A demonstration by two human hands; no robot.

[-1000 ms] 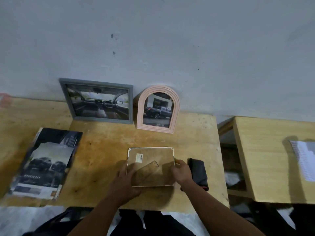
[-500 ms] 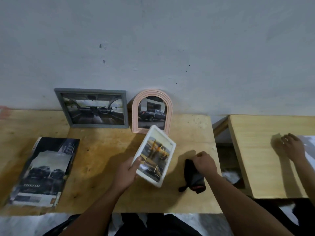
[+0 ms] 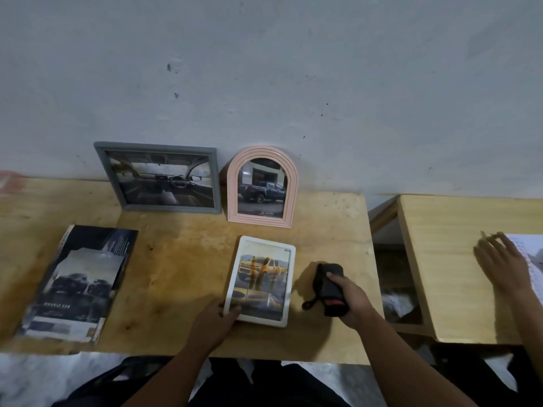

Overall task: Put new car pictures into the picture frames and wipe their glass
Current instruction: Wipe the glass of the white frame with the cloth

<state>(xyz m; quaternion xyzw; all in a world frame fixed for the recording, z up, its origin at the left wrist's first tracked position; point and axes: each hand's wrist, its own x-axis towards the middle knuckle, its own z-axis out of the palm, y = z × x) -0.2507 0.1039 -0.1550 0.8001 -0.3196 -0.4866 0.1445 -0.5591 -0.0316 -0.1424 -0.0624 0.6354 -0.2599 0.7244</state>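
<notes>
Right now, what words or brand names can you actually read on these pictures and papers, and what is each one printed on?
"TOYOTA": bottom of the truck picture in the pink arched frame.
"DOUBLE CAB", roughly, since it is blurred: lower part of the car brochure.
Small print on the brochure's top right: too blurred to read.
Small tag in the white frame, top right corner: unreadable.
Printed sheet on the right table: too small.

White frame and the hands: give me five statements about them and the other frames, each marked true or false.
1. The white frame lies flat on the table, picture side up. True.
2. The left hand holds the white frame's near left corner. True.
3. The right hand is empty. False: it grips a black cloth.
4. The pink arched frame lies face down. False: it stands against the wall, showing a dark pickup.
5. The grey frame stands right of the pink one. False: left.
</notes>
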